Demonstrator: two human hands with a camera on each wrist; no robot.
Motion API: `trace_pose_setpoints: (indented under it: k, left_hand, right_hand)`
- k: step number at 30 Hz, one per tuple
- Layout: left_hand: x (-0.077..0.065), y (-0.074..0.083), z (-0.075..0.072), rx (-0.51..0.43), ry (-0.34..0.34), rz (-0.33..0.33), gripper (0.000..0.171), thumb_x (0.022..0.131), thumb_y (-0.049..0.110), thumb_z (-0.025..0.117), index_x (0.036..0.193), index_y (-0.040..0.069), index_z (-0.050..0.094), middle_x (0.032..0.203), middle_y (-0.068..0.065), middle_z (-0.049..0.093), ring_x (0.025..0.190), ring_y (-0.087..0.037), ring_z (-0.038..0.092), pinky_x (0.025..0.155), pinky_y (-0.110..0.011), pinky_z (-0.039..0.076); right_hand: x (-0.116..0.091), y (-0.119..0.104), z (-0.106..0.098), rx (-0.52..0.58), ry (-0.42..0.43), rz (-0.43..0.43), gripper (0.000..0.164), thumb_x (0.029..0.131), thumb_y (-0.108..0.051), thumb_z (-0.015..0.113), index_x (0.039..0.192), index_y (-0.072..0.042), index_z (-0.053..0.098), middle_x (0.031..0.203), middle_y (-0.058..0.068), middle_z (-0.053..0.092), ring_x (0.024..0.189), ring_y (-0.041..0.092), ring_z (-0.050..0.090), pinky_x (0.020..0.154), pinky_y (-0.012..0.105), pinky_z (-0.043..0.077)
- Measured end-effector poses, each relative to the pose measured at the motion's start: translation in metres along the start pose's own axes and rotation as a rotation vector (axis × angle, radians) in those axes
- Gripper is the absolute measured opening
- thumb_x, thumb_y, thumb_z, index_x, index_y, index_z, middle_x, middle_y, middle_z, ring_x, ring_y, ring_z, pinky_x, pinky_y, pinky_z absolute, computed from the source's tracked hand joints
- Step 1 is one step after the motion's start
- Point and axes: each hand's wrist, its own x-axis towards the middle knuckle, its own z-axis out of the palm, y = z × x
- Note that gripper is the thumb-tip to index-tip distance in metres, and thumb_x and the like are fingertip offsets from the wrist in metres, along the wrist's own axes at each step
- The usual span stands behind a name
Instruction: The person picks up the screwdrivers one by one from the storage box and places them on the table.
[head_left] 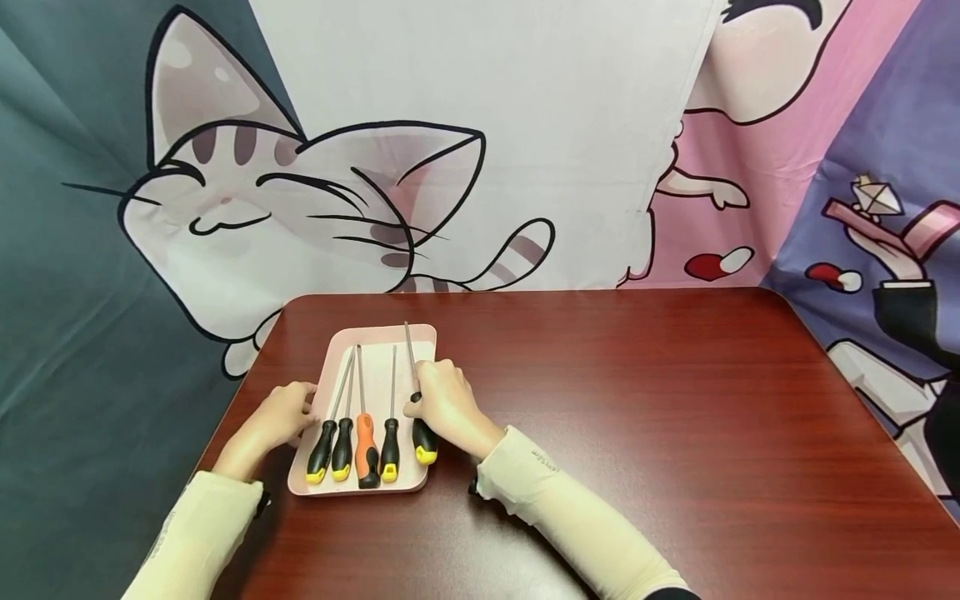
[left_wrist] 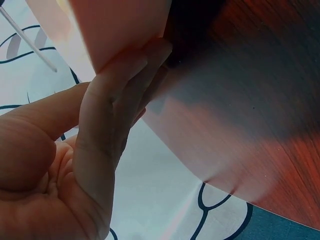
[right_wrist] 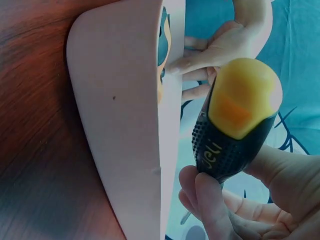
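Along its left rim, my left hand [head_left: 281, 414] pinches a shallow pink tray [head_left: 303, 462]. One digit reaches inside while the other fingers lie against the outer wall [left_wrist: 120, 30]. Over the tray's right side, my right hand [head_left: 448, 400] grips a screwdriver with a black and yellow handle [right_wrist: 225, 120]. Its shaft [head_left: 409, 350] points to the far side. Beside it in the tray lie a black and yellow screwdriver [head_left: 390, 446], an orange and black one [head_left: 366, 450] and two more black and yellow ones [head_left: 342, 450] at the left, handles toward me.
The tray stands on the left part of a reddish-brown wooden table [head_left: 637, 433] with rounded far corners. A cloth printed with a cartoon cat [head_left: 225, 250] hangs behind the table. The table's left edge runs close to my left forearm [head_left: 202, 533].
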Motion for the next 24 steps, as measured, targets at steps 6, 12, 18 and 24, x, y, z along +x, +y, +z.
trace_pose_setpoints:
  k: [6, 12, 18, 24]
  left_hand:
    - [0.001, 0.001, -0.001, -0.005, -0.003, 0.008, 0.051, 0.092, -0.008, 0.062, 0.134, -0.025, 0.038, 0.105, -0.037, 0.064, 0.085, -0.037, 0.069, 0.053, -0.036, 0.059]
    - [0.002, 0.001, -0.002, 0.010, 0.003, 0.014, 0.050, 0.092, -0.007, 0.062, 0.133, -0.025, 0.040, 0.104, -0.037, 0.064, 0.082, -0.036, 0.070, 0.053, -0.035, 0.059]
    - [0.001, -0.002, -0.002, 0.015, 0.006, 0.009, 0.051, 0.092, -0.007, 0.063, 0.133, -0.025, 0.040, 0.104, -0.037, 0.063, 0.081, -0.034, 0.069, 0.052, -0.034, 0.058]
    - [-0.001, -0.003, -0.002, 0.004, 0.010, 0.006, 0.050, 0.092, -0.007, 0.063, 0.132, -0.025, 0.040, 0.103, -0.036, 0.064, 0.081, -0.034, 0.069, 0.053, -0.034, 0.058]
  right_hand:
    - [0.001, 0.007, -0.005, 0.012, 0.019, 0.027, 0.026, 0.072, -0.012, 0.082, 0.071, -0.010, 0.056, 0.061, -0.002, 0.053, 0.058, 0.016, 0.055, 0.048, 0.028, 0.042]
    - [0.001, 0.015, -0.006, 0.018, 0.031, 0.058, 0.024, 0.070, -0.012, 0.082, 0.069, -0.009, 0.058, 0.061, -0.002, 0.053, 0.059, 0.017, 0.055, 0.047, 0.028, 0.042]
    - [-0.001, 0.020, -0.006, 0.038, 0.043, 0.067, 0.020, 0.071, -0.012, 0.082, 0.074, -0.005, 0.064, 0.061, -0.001, 0.053, 0.060, 0.018, 0.055, 0.048, 0.029, 0.043]
    - [-0.004, 0.026, -0.006, 0.026, 0.053, 0.077, 0.027, 0.070, -0.013, 0.083, 0.069, -0.008, 0.056, 0.061, -0.001, 0.051, 0.059, 0.019, 0.054, 0.047, 0.029, 0.042]
